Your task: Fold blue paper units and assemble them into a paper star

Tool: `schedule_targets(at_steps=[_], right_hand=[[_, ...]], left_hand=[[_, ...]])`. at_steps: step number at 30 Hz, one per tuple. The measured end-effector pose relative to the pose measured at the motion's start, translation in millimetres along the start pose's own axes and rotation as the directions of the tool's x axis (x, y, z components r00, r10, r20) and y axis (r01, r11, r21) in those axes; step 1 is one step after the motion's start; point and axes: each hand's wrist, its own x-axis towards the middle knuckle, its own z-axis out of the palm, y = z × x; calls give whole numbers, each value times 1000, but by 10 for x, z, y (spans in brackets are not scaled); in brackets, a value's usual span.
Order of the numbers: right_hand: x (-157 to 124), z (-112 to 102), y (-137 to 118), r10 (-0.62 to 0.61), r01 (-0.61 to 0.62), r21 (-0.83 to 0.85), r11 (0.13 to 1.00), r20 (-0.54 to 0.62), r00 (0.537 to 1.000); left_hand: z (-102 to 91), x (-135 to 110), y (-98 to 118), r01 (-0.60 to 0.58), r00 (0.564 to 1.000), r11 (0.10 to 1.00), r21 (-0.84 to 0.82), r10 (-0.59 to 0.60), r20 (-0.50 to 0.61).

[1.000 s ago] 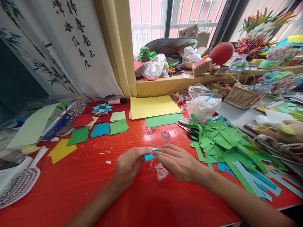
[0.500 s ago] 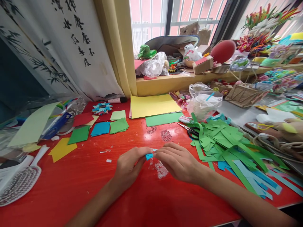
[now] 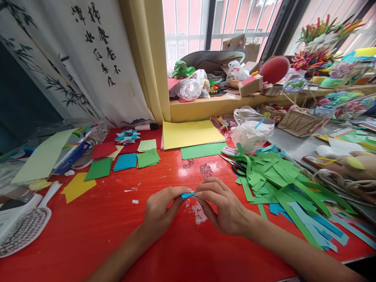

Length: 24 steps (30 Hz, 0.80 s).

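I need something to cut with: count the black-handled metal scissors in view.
1: the pair of scissors lies on the glossy red table, beyond the bare right hand, at the left edge of the pile of green paper strips. Others may be hidden.

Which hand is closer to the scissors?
The right hand. It is on the near side of the scissors, not touching them; the left hand is farther off to their left, beyond the folded blue paper.

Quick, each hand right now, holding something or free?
Left hand: closed, pinching a small folded blue paper.
Right hand: closed at the fingertips on that paper's other end.
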Motion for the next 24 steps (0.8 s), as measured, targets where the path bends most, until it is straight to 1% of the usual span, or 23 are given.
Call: schedule_targets(at_steps=[3,9,11,15,17,20,24], right_hand=[[-25,16,25,-34,34,11,999,-20,999],[-45,8,70,-117,115,32,993,77,990],[-30,-7,68,-104,100,52,994,90,991],[18,-45,44,-1,-10,152,988,67,998],[34,-59,32,34,-43,206,978,51,998],[38,-69,25,48,-62,247,967,63,997],[28,-68,32,37,-57,248,967,84,996]], left_hand=[[-10,6,7,6,1000,1000,7,-6,13],[-18,5,9,-5,999,1000,-12,5,38],[-18,5,11,-3,999,1000,-10,4,41],[-12,4,8,6,999,1000,-11,-5,49],[-7,4,1,8,999,1000,-17,-7,48],[0,4,-9,5,999,1000,-29,-4,49],[3,5,-7,17,999,999,-38,-16,51]])
